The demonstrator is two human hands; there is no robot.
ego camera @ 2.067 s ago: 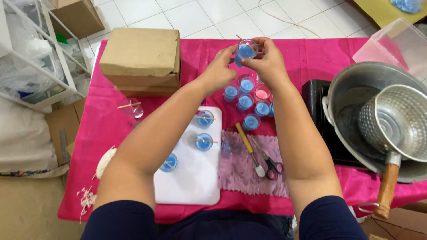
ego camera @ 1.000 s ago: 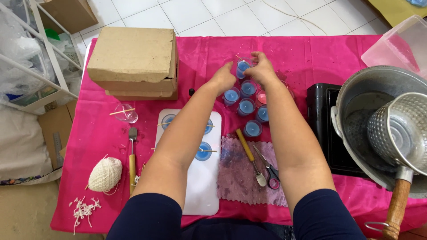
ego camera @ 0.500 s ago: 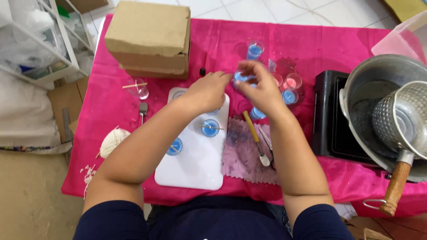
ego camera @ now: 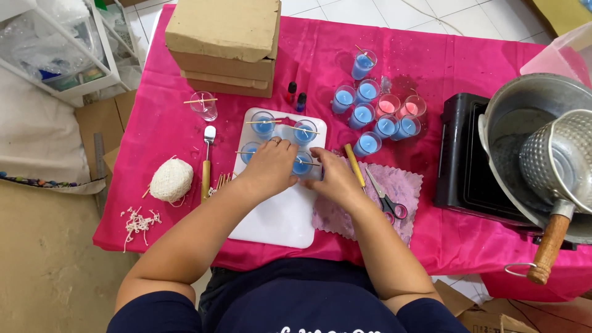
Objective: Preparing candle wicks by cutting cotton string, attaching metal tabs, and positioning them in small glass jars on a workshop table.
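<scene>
Both hands came back from the far glass cluster; left hand & right hand now curl fingers round a blue wax glass on the white board (4th one there), setting it down

Left arm: bare forearm reaches forward and inward, elbow bent.
Left hand: palm down, fingers curled, a ring on one finger.
Right arm: bare forearm angles inward.
Right hand: palm down, fingers bent, just beside the left hand.
</scene>
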